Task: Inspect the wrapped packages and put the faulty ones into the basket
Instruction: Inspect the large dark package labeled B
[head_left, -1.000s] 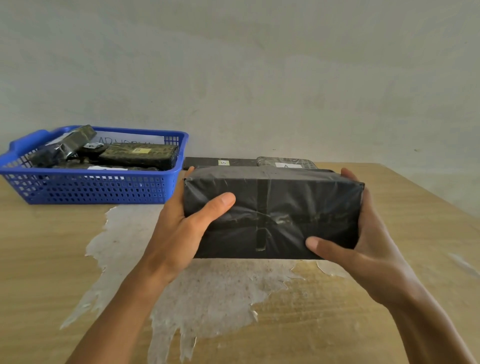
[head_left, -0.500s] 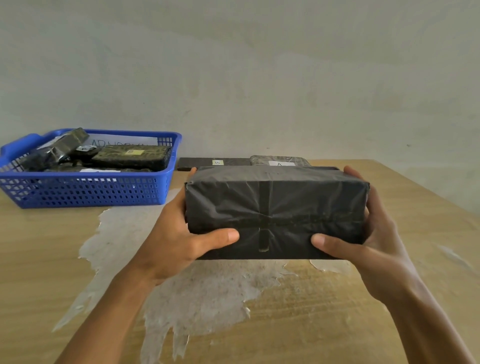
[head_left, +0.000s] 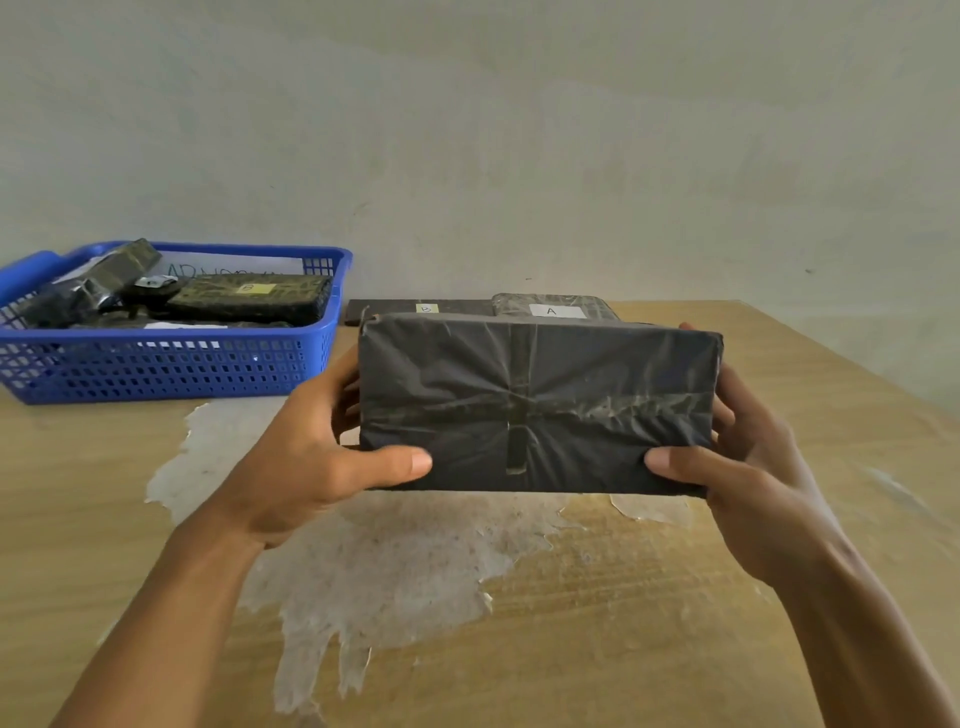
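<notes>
Your left hand and right hand each grip an end of the package, above the tabletop.

Black plastic-wrapped rectangular package held above wooden table; blue perforated plastic basket far left, two labelled flat wrapped packages behind.

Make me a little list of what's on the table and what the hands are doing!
held thing: black wrapped package, up off the table
left hand: grips its left end
right hand: grips its right end
blue basket: far left, holds several packages
behind: package labelled A, flat package labelled B
</notes>
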